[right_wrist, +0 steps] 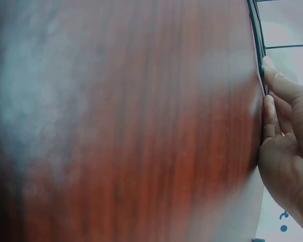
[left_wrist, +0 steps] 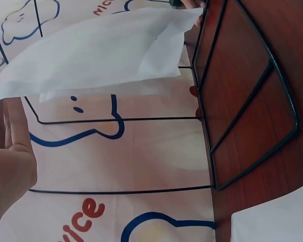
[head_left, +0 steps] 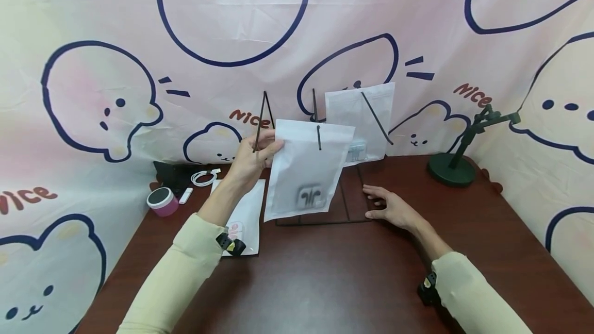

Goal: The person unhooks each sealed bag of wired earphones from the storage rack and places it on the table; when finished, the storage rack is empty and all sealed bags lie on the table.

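Note:
My left hand (head_left: 252,161) pinches the upper left edge of a white pouch (head_left: 303,169) in the head view; white earbuds in a case show faintly near its bottom. A hook of the black wire rack (head_left: 325,223) shows at the pouch's top middle. In the left wrist view, the pouch (left_wrist: 101,58) hangs beside the rack's wires, above its base. My right hand (head_left: 396,211) holds the front right corner of the rack's base; the right wrist view has its thumb and fingers (right_wrist: 268,116) against the wire. Another white pouch (head_left: 359,110) hangs on the rack's right.
A third white pouch (head_left: 248,210) lies flat left of the rack. At the back left are a pink jar (head_left: 163,205), a coiled white cable (head_left: 204,175), a small white stick (head_left: 185,196) and a black item (head_left: 174,173). A green stand (head_left: 452,168) occupies the back right.

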